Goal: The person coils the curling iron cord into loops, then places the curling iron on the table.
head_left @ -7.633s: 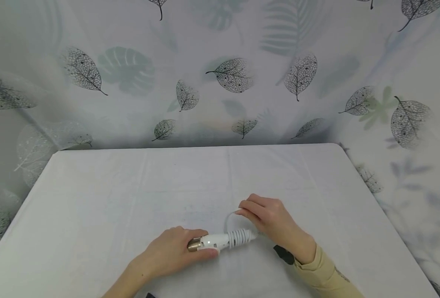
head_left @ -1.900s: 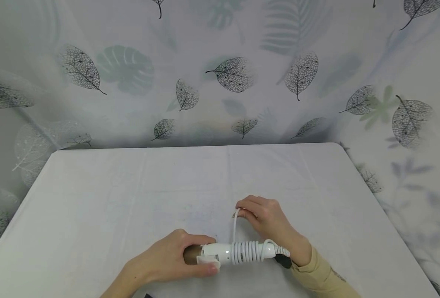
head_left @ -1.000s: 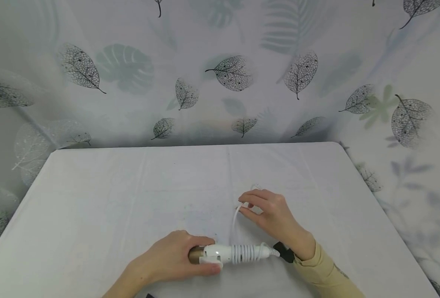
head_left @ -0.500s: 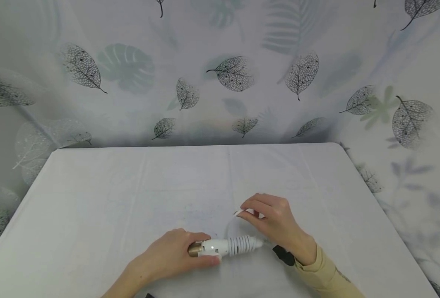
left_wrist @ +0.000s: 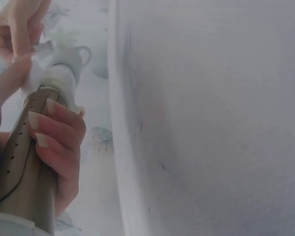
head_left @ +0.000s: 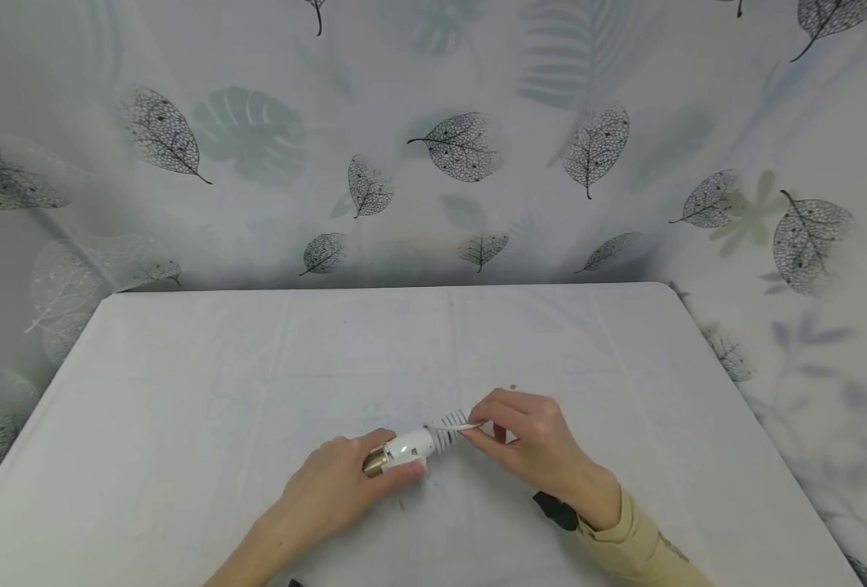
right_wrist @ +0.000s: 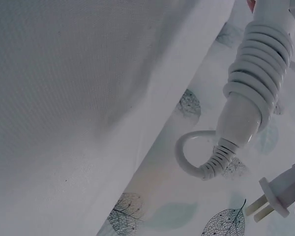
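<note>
Near the table's front, my left hand (head_left: 333, 485) grips a white-and-gold curling iron (head_left: 409, 447) around its barrel, thumb on the near side. In the left wrist view the gold barrel (left_wrist: 27, 147) shows a row of small holes, with my fingers (left_wrist: 64, 140) curled on it. The white cord (right_wrist: 260, 64) is wound in several turns round the handle, and a loop leaves the handle's end. My right hand (head_left: 532, 432) pinches the cord's free length beside the handle. A two-pin plug (right_wrist: 280, 194) shows by my right fingers in the right wrist view.
A white cloth covers the table (head_left: 257, 359). Behind it hangs a leaf-patterned curtain (head_left: 404, 163), which continues along both sides. A black strap piece (head_left: 556, 511) shows by the right wrist, next to a beige sleeve (head_left: 634, 538).
The curling iron's handle end has swung away from me and left, after lying nearly level. The cord, held out beyond the handle before, now crosses over it to my right hand.
</note>
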`<state>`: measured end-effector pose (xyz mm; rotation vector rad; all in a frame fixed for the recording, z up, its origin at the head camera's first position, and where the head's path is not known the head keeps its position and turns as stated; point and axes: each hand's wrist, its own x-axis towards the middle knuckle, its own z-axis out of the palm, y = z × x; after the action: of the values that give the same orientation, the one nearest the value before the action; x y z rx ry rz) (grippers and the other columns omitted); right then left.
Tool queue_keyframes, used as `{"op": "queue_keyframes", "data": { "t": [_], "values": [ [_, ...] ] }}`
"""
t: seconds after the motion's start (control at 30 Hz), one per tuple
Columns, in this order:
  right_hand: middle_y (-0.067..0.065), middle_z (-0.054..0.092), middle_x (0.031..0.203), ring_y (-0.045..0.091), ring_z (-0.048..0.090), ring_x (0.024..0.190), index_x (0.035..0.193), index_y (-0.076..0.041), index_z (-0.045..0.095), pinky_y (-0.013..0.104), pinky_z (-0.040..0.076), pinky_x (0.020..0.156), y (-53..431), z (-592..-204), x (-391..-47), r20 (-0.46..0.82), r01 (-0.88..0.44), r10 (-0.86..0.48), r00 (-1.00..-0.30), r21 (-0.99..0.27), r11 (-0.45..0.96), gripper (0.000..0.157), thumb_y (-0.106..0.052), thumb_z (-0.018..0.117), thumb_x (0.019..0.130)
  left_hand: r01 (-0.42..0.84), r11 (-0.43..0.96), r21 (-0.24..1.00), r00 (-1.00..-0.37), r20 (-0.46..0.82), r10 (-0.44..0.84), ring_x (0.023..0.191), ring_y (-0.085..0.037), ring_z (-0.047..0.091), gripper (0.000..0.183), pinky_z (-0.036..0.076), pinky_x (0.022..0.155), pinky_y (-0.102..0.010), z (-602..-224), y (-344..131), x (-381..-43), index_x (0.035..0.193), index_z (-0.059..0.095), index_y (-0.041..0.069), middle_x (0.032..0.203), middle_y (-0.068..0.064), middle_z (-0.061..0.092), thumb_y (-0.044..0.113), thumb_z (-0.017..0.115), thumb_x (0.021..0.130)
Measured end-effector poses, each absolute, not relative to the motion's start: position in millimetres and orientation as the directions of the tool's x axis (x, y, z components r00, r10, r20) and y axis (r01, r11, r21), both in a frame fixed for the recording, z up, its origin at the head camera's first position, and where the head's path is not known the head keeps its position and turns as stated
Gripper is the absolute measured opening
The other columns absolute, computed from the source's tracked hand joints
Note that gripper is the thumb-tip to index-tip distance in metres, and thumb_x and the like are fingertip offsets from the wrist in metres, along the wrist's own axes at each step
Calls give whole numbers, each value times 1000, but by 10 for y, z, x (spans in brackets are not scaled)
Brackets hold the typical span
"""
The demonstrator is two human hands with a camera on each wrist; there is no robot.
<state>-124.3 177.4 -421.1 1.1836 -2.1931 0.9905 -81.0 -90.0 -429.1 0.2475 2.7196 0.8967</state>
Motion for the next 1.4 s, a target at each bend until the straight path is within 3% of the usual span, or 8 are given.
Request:
{"op": "queue_keyframes", "data": {
  "t": [0.13,0.3,0.53,0.7,0.87,1.17,1.4],
  "values": [
    [-3,67,78,2,51,58,85,-11,70,9,40,54,1756,-4198,-1222,652,-847,-541,-532,-397,354,9,-9,79,85,25,790,612,-966,-189,176,55,-7,44,58,34,52,-26,-4267,-901,-823,113,67,37,63,10,52,82,58,78],
    [-6,62,74,-1,47,57,88,-12,69,8,38,52,1722,-4211,-1205,630,-842,-561,-537,-436,317,9,-18,72,94,-7,778,628,-977,-172,130,57,-9,44,61,32,53,-26,-4250,-903,-861,119,66,30,64,7,51,77,60,81],
    [-7,62,75,-4,42,58,94,-13,70,7,37,52,1684,-4243,-1189,573,-820,-611,-547,-514,251,10,-10,77,88,-13,723,691,-985,-132,108,54,-7,38,52,28,52,-25,-4221,-911,-874,117,64,35,59,7,40,73,63,82],
    [-5,69,82,-2,49,63,97,-12,74,8,40,55,1687,-4248,-1202,539,-808,-644,-544,-543,228,15,-3,77,85,16,660,751,-983,-108,147,58,-6,45,43,32,53,-23,-4185,-902,-873,114,64,31,64,9,52,63,67,86],
    [-1,74,96,-1,60,74,98,-9,78,9,46,63,1700,-4273,-1220,446,-796,-717,-536,-550,253,9,-10,75,89,52,608,792,-978,-83,192,65,-6,53,37,40,59,-23,-4176,-906,-854,112,65,33,76,9,62,58,69,86],
    [3,74,105,6,69,92,104,-6,77,15,52,77,1728,-4348,-1259,377,-806,-763,-524,-509,302,18,-8,76,86,155,548,822,-960,-5,279,56,-1,44,29,36,55,-20,-4208,-919,-827,114,61,36,61,14,51,52,68,91],
    [-2,74,102,8,67,94,98,-10,77,24,54,82,1751,-4364,-1270,309,-763,-747,-588,-518,387,14,-13,79,85,239,482,843,-907,17,420,51,3,33,25,30,51,-18,-4228,-938,-818,116,55,39,57,17,39,46,65,95]
  ]
}}
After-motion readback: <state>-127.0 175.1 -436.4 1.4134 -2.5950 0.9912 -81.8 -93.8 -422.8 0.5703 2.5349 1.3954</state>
